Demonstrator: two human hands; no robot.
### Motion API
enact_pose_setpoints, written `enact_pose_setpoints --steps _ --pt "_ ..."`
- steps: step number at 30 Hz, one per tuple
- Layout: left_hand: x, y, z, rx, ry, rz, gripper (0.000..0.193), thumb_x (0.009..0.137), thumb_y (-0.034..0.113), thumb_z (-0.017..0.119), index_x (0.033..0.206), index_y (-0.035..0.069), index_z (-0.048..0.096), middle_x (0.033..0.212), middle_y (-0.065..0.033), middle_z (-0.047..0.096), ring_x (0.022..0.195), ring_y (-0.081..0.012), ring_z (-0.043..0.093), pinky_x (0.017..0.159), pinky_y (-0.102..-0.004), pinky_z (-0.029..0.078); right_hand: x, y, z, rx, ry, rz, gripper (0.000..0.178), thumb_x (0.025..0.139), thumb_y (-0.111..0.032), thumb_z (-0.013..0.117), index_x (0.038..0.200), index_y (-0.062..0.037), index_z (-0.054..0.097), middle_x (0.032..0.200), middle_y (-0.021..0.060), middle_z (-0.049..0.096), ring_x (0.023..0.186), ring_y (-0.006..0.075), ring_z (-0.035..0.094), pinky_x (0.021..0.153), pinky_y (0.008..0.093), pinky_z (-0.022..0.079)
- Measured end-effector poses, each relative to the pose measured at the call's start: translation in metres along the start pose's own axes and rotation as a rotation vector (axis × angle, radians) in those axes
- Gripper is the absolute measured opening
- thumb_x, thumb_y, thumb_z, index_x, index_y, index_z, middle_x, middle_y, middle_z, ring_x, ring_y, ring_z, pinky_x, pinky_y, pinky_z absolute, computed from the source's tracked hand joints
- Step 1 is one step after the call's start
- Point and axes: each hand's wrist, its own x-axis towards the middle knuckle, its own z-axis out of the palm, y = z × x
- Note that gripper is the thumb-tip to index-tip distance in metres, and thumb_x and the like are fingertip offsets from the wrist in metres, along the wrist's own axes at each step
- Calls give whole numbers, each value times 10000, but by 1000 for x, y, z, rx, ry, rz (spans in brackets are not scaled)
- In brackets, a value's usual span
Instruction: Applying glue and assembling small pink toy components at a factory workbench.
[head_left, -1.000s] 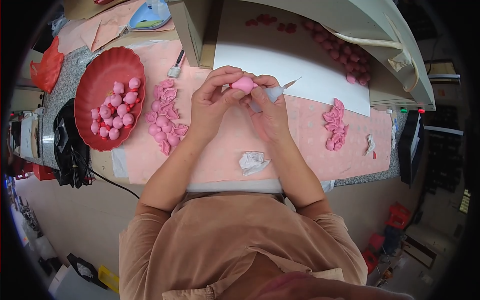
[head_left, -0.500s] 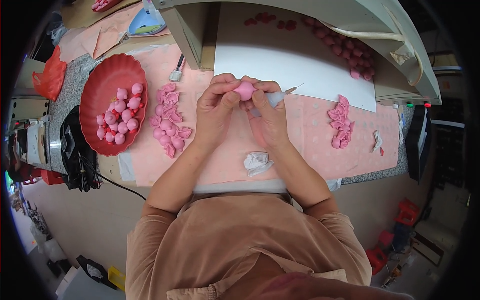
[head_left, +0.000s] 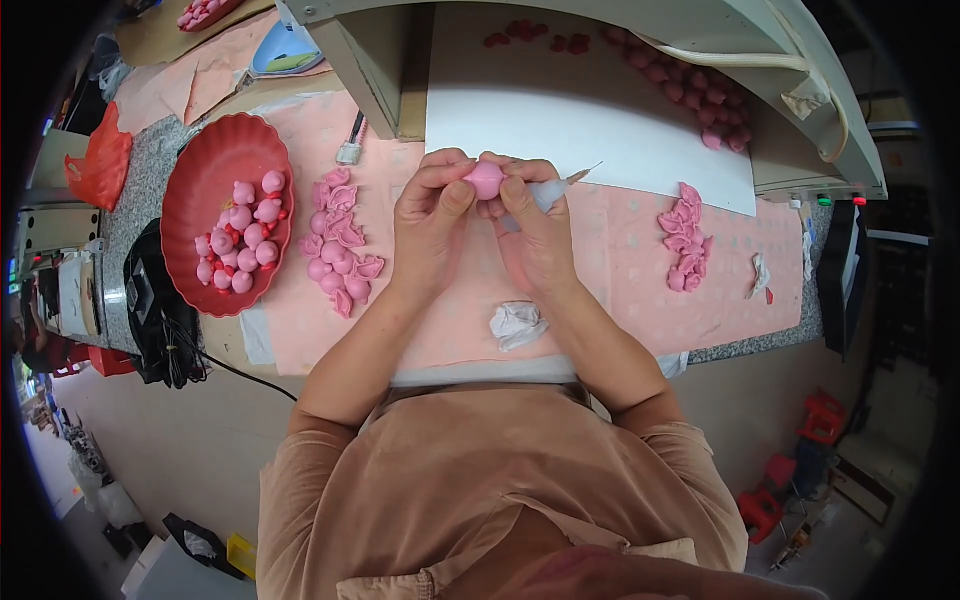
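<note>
Between both hands (head_left: 485, 215), the glue tube (head_left: 553, 190) points up-right.

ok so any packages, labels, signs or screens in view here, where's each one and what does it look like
No readable labels, signs or lit screens show.
Orange-red plastic bag: far left on the bench, crumpled, beside the red scalloped tray.
Dark upright panel: right edge of the bench, black, narrow; whether it is a screen cannot be told.
Small indicator lights: just above that panel, one green, one red.
Yellow box: on the floor, lower left, small.
</note>
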Motion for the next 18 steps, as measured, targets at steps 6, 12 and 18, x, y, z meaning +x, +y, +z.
enact_pose_setpoints --steps 6,12,18 --pt "0 2 -1 -6 -20 -7 176 917 109 612 1086 67 638 1141 -31 518 946 -158 556 772 -304 474 0 1 0 -15 16 3 123 891 -147 662 982 -95 598 1104 82 621 790 123 553 750 306 472" --pt "4 3 -10 63 7 -137 240 906 205 628 1124 108 604 1245 -26 504 1103 -206 533 908 -369 482 -1 -11 8 -481 17 -132 226 843 -46 687 1057 -55 614 1129 73 597 978 150 572 864 301 478" --pt "5 4 -3 -38 -35 -126 219 914 116 620 1126 69 594 1172 -24 552 1057 -156 551 924 -302 461 0 -16 5 -771 -102 -350 296 798 -2 713 1082 -32 637 1140 62 571 1059 162 549 914 288 460"
